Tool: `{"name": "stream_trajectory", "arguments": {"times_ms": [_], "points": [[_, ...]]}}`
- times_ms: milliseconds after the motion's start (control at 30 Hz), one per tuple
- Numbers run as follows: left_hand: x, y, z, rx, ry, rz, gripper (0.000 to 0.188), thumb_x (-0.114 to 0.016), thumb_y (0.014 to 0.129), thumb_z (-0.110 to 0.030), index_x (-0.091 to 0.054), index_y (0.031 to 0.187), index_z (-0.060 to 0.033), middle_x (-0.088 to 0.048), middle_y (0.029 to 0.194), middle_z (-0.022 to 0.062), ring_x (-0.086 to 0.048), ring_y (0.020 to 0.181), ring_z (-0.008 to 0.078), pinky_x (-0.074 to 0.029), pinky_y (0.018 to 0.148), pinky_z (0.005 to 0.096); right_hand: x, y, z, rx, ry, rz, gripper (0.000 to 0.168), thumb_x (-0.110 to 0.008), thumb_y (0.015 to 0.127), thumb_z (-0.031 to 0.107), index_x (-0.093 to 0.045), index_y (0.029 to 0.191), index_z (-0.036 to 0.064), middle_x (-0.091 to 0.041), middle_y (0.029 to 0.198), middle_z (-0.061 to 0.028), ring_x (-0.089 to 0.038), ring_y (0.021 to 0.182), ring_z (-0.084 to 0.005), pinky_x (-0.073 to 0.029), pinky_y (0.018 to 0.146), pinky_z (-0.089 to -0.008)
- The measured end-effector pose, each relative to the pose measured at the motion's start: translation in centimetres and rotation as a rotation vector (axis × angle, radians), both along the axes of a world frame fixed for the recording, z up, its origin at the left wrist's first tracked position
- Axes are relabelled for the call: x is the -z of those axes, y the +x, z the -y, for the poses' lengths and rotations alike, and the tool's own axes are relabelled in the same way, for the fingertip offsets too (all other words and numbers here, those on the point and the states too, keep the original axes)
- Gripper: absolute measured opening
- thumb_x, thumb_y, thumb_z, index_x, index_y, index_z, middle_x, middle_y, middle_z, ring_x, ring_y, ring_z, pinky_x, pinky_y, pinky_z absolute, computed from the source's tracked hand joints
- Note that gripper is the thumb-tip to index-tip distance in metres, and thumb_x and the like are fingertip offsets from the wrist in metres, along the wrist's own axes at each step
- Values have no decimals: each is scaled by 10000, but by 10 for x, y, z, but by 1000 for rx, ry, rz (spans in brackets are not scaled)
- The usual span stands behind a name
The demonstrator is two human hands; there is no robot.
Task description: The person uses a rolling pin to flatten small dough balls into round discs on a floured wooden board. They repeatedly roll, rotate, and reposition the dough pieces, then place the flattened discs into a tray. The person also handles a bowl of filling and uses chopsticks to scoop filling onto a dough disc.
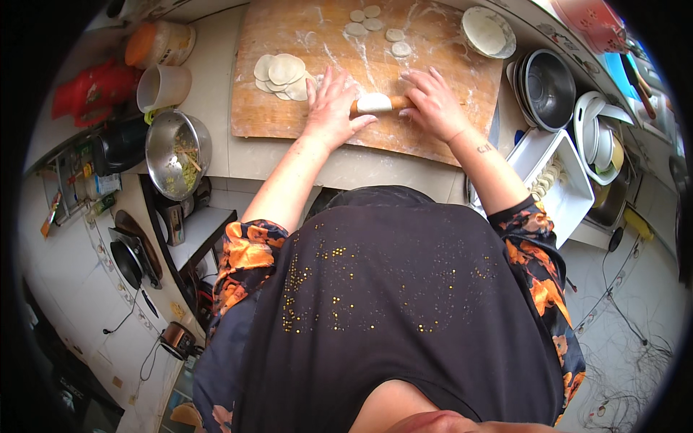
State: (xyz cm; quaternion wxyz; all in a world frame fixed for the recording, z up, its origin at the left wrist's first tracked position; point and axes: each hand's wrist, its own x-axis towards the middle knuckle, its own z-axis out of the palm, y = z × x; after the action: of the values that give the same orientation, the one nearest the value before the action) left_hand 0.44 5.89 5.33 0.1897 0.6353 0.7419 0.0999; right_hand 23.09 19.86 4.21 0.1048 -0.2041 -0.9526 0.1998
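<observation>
A wooden rolling pin lies across the floured wooden board, with a thin white piece of dough draped over its middle. My right hand curls over the pin's right part. Spread flat, my left hand rests at the pin's left end with fingers apart; whether the pin runs under the palm is hidden. Left of that hand sits an overlapping pile of round dough wrappers. Several small flattened dough pieces lie at the board's far side.
A floury bowl stands at the board's far right corner. To the left, a steel bowl holds green filling and chopsticks. Rows of dumplings lie in a white tray by my right forearm. Dark bowls are stacked behind it.
</observation>
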Motion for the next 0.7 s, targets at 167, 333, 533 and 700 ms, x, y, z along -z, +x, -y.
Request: {"name": "stream_trajectory", "arguments": {"times_ms": [167,333,533,700], "points": [[19,17,8,-99,147,387,275,-834,783,-282,-720,958,-104,-706,1191,87,-549,1305,318,-202,1181,594,-10,6,23,66,-36,-21,291,-785,793,229,-649,978,50,-561,1404,-149,-499,1335,-343,-337,1170,-553],[-11,31,13,107,519,343,98,-743,814,-42,-698,895,-71,-717,971,97,-695,990,282,-521,918,431,11,8,34,328,-262,-122,299,-791,798,228,-674,991,31,-565,1403,-201,-520,1292,-392,-405,1116,-495],[-11,-27,24,-355,556,687,147,-697,914,-44,-741,1054,-57,-681,977,80,-688,899,187,-561,813,289,10,30,18,499,-228,-199,307,-801,808,227,-687,1010,25,-581,1382,-215,-545,1252,-406,-445,1066,-467],[-17,-88,10,-264,377,-278,230,-706,885,-122,-730,1106,-65,-676,1196,151,-644,1085,318,-503,972,450,5,67,7,626,-150,-214,317,-808,822,236,-687,1024,25,-586,1379,-214,-566,1231,-394,-453,1056,-457]]}}
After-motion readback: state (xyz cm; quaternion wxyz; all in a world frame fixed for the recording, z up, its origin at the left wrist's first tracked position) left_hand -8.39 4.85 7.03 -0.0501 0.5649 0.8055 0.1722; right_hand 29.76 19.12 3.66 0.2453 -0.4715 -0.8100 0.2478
